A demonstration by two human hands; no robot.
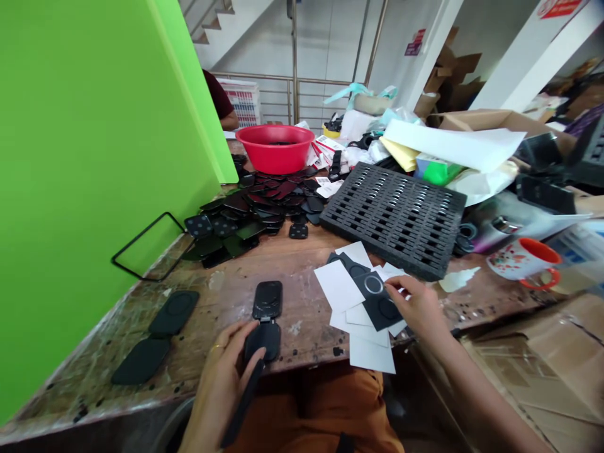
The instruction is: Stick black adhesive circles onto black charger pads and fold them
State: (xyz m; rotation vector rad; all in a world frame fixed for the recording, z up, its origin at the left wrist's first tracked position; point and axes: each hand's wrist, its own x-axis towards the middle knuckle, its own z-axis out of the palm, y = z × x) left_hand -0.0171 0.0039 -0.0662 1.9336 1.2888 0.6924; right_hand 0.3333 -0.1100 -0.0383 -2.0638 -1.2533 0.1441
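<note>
On the table's front edge lies a black hinged folding charger (268, 302), two rounded panels joined by a small metal hinge. My left hand (226, 362) grips its lower panel at the left side, with a slim black stick-like tool (243, 402) under the thumb. To the right, my right hand (415, 305) has thumb and forefinger pinched at the edge of a black sheet (375, 296) bearing a pale ring and a dark ring. Whether the fingertips hold a ring or the sheet, I cannot tell. White sheets (370, 352) lie fanned underneath and around it.
Another unfolded black charger (174, 313) lies at left, beside a thin black frame (151, 245) and green partition (94, 157). Black panels (264, 201) are heaped before a red basin (275, 151). A slotted foam tray (396, 217) and mug (519, 259) stand right. A person's arm (226, 116) shows behind.
</note>
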